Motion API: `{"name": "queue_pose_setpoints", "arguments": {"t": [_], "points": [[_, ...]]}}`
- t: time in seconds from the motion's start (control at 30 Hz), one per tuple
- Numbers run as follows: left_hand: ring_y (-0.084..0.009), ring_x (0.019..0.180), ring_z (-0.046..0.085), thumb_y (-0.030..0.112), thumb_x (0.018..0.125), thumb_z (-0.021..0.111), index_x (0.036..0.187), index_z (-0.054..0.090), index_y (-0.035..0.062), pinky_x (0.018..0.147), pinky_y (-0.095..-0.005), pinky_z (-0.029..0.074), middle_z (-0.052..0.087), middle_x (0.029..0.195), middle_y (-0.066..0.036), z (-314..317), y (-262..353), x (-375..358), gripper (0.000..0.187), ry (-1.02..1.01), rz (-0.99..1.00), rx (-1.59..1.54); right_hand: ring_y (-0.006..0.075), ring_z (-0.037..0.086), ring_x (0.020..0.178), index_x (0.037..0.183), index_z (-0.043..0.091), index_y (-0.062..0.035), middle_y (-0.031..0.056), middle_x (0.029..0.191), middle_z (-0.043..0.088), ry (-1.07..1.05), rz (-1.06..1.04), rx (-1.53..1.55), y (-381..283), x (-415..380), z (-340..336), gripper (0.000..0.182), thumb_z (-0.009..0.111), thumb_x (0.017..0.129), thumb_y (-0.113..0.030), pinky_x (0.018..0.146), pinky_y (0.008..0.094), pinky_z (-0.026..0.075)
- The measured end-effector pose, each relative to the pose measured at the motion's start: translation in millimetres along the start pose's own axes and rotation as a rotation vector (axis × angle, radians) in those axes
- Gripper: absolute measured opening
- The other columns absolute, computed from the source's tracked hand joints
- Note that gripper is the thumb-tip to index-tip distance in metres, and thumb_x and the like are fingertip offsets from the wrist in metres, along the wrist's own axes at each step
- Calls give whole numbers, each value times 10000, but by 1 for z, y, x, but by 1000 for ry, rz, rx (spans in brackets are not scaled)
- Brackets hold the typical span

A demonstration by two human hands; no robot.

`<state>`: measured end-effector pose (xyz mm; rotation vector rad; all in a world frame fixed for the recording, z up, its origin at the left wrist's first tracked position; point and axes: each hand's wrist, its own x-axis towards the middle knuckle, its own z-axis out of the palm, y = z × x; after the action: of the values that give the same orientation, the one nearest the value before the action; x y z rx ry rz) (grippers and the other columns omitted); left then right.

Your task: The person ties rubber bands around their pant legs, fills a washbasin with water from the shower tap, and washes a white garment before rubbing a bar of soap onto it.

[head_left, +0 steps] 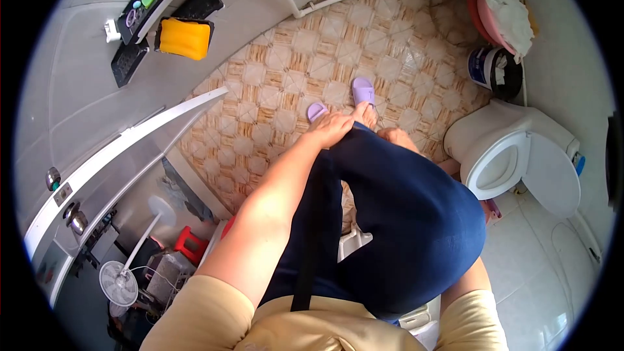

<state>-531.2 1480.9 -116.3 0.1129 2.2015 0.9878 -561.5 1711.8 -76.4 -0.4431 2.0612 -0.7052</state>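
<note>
My left hand (330, 131) reaches down to the lower end of the dark blue trouser leg (403, 195), its fingers closed on the fabric near the ankle. On the other side of the same leg, my right hand (398, 138) has its fingers curled at the trouser edge; the bent knee hides most of that forearm. A bare foot (365, 114) shows just beyond my hands, in or over a lilac slipper (363, 91). A second lilac slipper (317, 112) lies to its left, partly covered by my left hand.
A white toilet (484, 133) with its lid up stands at right. Beyond it are a black bucket (504, 73) and a pink basin (487, 16) holding a white bag. Wall shelves with an orange cloth (185, 38) and a white door frame (130, 136) are at left, near a fan (118, 283).
</note>
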Motion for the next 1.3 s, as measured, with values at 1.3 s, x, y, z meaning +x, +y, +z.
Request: {"name": "queue_pose_setpoints", "arguments": {"t": [1.3], "points": [[-215, 991, 585, 235, 869, 586, 1157, 564, 55, 870, -312, 434, 631, 1038, -123, 127, -1, -5, 340, 149, -720, -862, 149, 533, 979, 1145, 543, -35, 65, 1092, 558, 628, 744, 1315, 101, -45, 125, 264, 501, 909, -144, 815, 254, 434]]}}
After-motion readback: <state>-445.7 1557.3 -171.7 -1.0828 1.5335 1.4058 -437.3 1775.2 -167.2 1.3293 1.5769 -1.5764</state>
